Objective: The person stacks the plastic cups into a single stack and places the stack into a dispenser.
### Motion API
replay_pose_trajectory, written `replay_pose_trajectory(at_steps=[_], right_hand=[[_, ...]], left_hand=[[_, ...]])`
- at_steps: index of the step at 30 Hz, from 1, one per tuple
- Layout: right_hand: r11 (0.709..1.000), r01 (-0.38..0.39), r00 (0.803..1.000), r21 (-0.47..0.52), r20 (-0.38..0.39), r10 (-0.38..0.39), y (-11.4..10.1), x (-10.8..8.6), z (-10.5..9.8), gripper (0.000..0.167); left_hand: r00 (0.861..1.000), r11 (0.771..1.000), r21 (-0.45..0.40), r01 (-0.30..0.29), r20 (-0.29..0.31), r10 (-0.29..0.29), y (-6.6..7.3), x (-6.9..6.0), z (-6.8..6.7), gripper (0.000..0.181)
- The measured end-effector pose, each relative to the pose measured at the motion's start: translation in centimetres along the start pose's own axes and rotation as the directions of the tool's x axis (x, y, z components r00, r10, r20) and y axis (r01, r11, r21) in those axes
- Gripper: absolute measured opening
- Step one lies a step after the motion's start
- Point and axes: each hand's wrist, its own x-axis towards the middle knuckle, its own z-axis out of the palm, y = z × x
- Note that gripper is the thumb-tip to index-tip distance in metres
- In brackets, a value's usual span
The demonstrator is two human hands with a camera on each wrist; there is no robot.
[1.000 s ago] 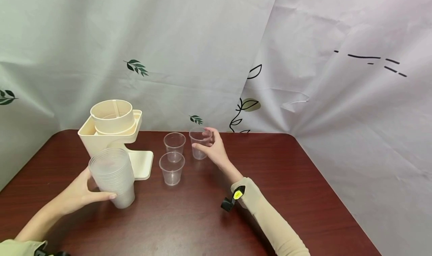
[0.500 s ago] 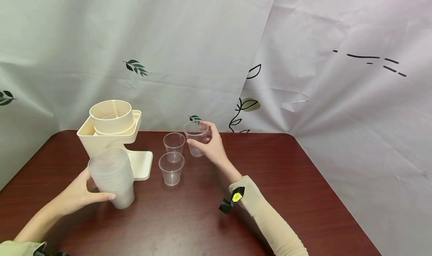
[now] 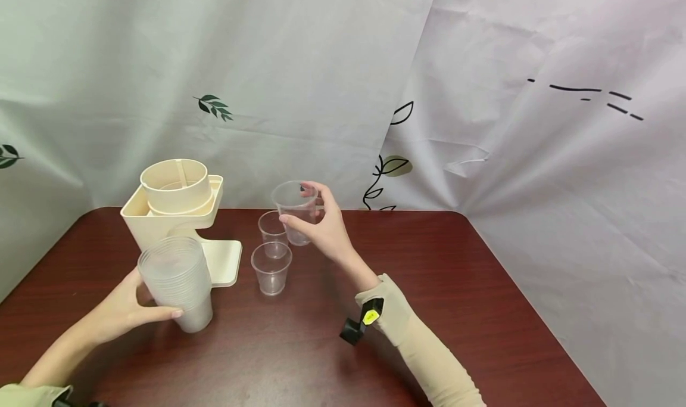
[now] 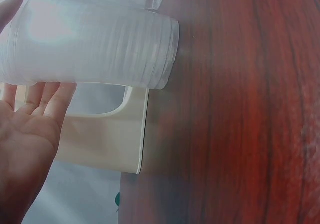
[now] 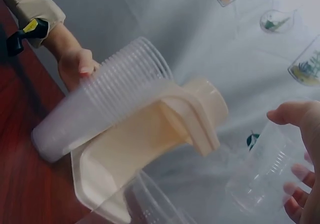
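Clear plastic cups are in both hands. My left hand (image 3: 120, 308) grips a tall nested stack of cups (image 3: 179, 282) from the side, thumb in front; the left wrist view shows fingers (image 4: 47, 96) against the stack. In my right hand (image 3: 328, 228) a single plastic cup (image 3: 296, 219) is held between thumb and fingers, upright and apparently raised off the table. It partly overlaps the rear of two standing cups (image 3: 270, 231); the front cup (image 3: 271, 270) stands nearer me. In the right wrist view the held cup (image 5: 265, 169) looks empty.
A cream plastic stand (image 3: 177, 222) with a round open tube on top and a flat base plate (image 3: 222, 263) is behind the stack. The dark red wooden table (image 3: 429, 288) ends at a hanging printed cloth (image 3: 300, 97).
My right hand has moved left and upward with its cup, from beside the two standing cups to partly in front of the rear one. The left hand and stack stay put.
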Motion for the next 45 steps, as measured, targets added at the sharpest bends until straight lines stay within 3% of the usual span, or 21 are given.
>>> replay_pose_trajectory(at_steps=[8,23,38,45], right_hand=[[0.999,0.048,0.999,0.003,0.021,-0.049,-1.4,0.6,0.9,0.065],[0.991,0.097,0.991,0.095,0.086,-0.106,-4.4,1.2,2.9,0.07],[0.962,0.166,0.964,0.217,0.168,-0.205,-6.5,1.3,5.3,0.07],[0.964,0.163,0.954,0.209,0.216,-0.208,-7.1,1.4,6.4,0.072]], left_hand=[[1.0,0.999,0.044,0.03,0.0,-0.03,0.2,0.0,0.0,0.091],[1.0,1.0,0.003,0.004,0.007,-0.004,0.2,0.1,-0.1,0.089],[1.0,1.0,-0.018,-0.01,-0.001,0.01,0.1,0.1,0.0,0.092],[1.0,1.0,-0.019,-0.011,0.001,0.011,0.1,0.1,0.0,0.091]])
